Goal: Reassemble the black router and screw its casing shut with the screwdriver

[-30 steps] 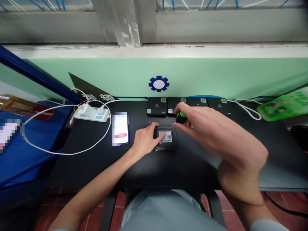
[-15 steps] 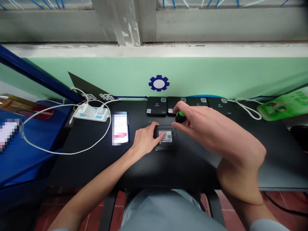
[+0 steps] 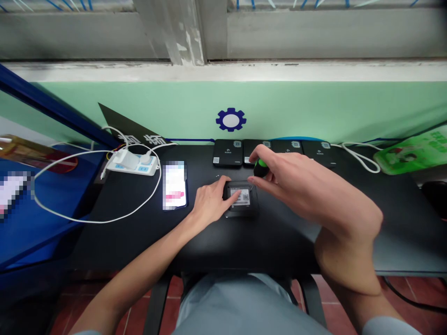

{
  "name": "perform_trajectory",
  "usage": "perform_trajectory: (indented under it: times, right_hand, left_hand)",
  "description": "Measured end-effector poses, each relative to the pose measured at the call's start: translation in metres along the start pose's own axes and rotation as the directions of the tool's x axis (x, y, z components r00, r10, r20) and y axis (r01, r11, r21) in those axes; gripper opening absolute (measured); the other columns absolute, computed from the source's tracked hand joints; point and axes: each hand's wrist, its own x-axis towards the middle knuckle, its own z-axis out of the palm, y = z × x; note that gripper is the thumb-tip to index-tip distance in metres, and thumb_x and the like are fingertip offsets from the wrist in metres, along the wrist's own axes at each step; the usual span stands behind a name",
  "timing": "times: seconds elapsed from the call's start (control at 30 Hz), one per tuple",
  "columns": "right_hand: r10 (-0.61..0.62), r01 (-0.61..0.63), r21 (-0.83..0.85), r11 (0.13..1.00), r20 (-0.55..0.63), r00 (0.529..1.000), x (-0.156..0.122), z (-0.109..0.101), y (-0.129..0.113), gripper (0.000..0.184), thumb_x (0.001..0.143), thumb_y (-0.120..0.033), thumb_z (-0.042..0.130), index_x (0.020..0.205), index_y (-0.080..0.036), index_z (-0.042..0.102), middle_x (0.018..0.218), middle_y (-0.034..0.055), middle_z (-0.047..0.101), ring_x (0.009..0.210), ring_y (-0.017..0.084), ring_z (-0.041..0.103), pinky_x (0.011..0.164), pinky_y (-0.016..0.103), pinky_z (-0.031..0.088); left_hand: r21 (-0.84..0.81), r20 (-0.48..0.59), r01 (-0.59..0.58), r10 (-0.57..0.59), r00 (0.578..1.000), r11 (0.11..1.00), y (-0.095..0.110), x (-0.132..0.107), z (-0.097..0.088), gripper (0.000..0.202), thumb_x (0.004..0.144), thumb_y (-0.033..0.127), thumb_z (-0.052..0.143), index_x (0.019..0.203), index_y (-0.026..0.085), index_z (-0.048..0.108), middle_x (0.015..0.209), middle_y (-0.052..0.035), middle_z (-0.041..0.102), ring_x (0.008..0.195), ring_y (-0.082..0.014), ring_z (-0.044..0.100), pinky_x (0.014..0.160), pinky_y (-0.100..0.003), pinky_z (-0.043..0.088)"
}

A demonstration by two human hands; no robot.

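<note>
probably a workshop: black workbench (image 3: pixel 125 246), power strip (image 3: pixel 139 166)

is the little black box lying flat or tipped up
Lying flat: the black device sits label-up on the black desk, with the left hand resting on its edge.

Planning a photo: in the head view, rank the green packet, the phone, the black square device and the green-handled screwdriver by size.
1. Green packet, largest, though the frame cuts it off.
2. Smartphone and black square device look alike; unranked.
3. Green-handled screwdriver, smallest, partly hidden in the right hand.
</note>
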Motion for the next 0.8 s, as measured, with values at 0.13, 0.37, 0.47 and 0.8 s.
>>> perform_trajectory:
  times: [0.13, 0.37, 0.47, 0.8]
  right_hand:
    - [-0.009, 0.009, 0.005, 1.000, 0.002, 1.000, 0.0011, -0.0001, 0.0008, 0.032, 0.112, -0.046, 0.057, 0.133, -0.024, 0.050, 0.092, 0.0005, 0.063, 0.082, 0.023, 0.062, 0.072, 0.038, 0.045]
    - [-0.020, 0.020, 0.014, 1.000, -0.009, 1.000, 0.0003, 0.0002, 0.0018, 0.035, 0.112, -0.044, 0.057, 0.140, -0.024, 0.051, 0.092, 0.0013, 0.064, 0.083, 0.024, 0.064, 0.076, 0.038, 0.048]
    - [-0.016, 0.016, 0.018, 1.000, -0.011, 1.000, 0.0001, 0.0003, 0.0017, 0.035, 0.112, -0.045, 0.057, 0.139, -0.024, 0.051, 0.091, 0.0013, 0.064, 0.082, 0.024, 0.065, 0.075, 0.039, 0.048]
    - [-0.036, 0.036, 0.000, 0.999, -0.011, 0.999, 0.0004, 0.0012, 0.0009, 0.034, 0.113, -0.044, 0.055, 0.139, -0.023, 0.050, 0.091, 0.0028, 0.064, 0.083, 0.025, 0.065, 0.077, 0.039, 0.049]
  left_hand:
    - [-0.006, 0.006, 0.006, -0.006, 1.000, 1.000, 0.0008, -0.0001, -0.0006, 0.055, 0.107, 0.072, 0.054, 0.136, 0.027, 0.064, 0.088, -0.0028, 0.079, 0.081, -0.0300, 0.079, 0.068, -0.034, 0.047]
    - [-0.004, -0.004, -0.002, 0.002, 1.000, 1.000, 0.0005, -0.0005, -0.0002, 0.053, 0.107, 0.070, 0.055, 0.136, 0.027, 0.064, 0.090, -0.0029, 0.080, 0.083, -0.0306, 0.080, 0.069, -0.034, 0.046]
    - [-0.006, -0.008, -0.005, 0.005, 1.000, 1.000, 0.0000, -0.0003, 0.0001, 0.054, 0.107, 0.071, 0.054, 0.136, 0.027, 0.064, 0.091, -0.0029, 0.080, 0.082, -0.0304, 0.080, 0.068, -0.034, 0.046]
    - [-0.009, -0.009, -0.010, 0.009, 1.000, 1.000, 0.0008, -0.0005, -0.0013, 0.053, 0.108, 0.070, 0.055, 0.136, 0.027, 0.064, 0.089, -0.0025, 0.080, 0.081, -0.0305, 0.080, 0.068, -0.034, 0.047]
